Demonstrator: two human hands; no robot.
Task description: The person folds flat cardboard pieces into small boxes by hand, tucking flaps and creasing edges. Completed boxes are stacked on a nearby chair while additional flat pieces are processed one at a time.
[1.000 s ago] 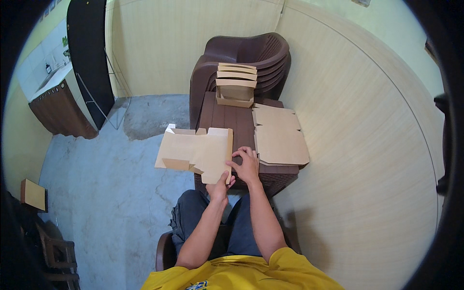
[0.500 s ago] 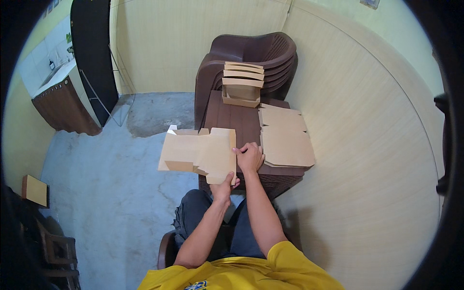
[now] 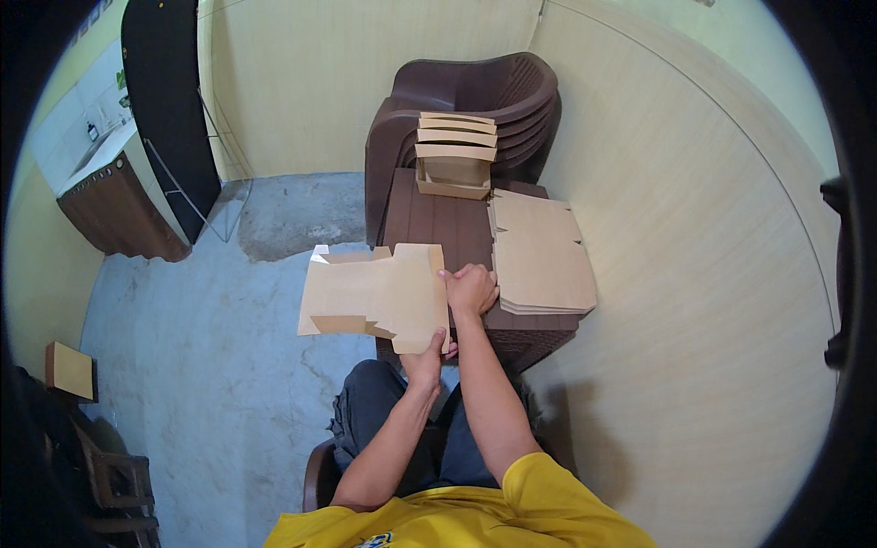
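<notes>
Between my hands is a partly folded cardboard box blank (image 3: 375, 288), brown, with some side flaps bent up. My left hand (image 3: 425, 361) grips its lower right corner, thumb on top and fingers beneath. With thumb and curled fingers, my right hand (image 3: 470, 290) pinches the blank's right edge. A stack of flat cardboard blanks (image 3: 544, 251) lies just right of my right hand on the brown plastic table (image 3: 406, 219). Farther back on the same table stand several nested folded cardboard boxes (image 3: 454, 169).
Stacked brown plastic chairs (image 3: 475, 87) stand behind the table. A pale panelled wall (image 3: 694, 301) runs along the right. To the left lies bare bluish floor (image 3: 210, 365), with a sink counter (image 3: 114, 196) and a dark door (image 3: 164, 91) beyond.
Both hands stay on the blank's right side. The blank's lower edge has dropped slightly toward me, and the whole view has shifted a little.
</notes>
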